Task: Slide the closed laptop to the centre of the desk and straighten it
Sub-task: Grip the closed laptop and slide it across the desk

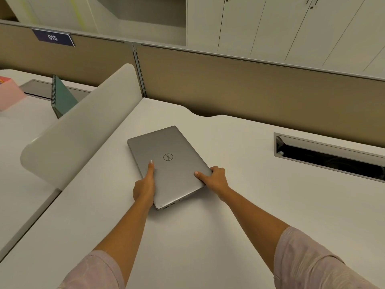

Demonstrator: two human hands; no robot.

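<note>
both hands on a skewed laptop, left part of the desk

the closed laptop point(169, 164), silver with a round logo on its lid, lies flat on the white desk point(239, 205) and serves here as the landmark. it sits turned at an angle to the desk's back edge, one short side with ports facing the person.

the left hand point(145, 184) lies along the laptop's left long edge, its thumb stretched flat on the lid and the other fingers hidden beneath or beside the edge; whether they curl under cannot be told. the right hand point(215, 178) clasps the laptop's near right corner, thumb on top of the lid, fingers wrapped round the side. both forearms are bare, with pale pink sleeves point(308, 261) lower down.

left of the laptop a curved white divider panel point(83, 130) rises from the desk's edge. beyond that panel stands a green spiral notebook point(61, 95), tilted, on a neighbouring surface, with a pink box point(9, 92) further left. right of the laptop, well apart, a long cable slot point(329, 153) is cut into the desktop. behind the laptop runs a tan partition screen point(250, 86), bearing a dark label reading 015 point(53, 37) off to the left. above the screen stand pale cabinets point(291, 26) with closed doors and an open shelf.
</note>
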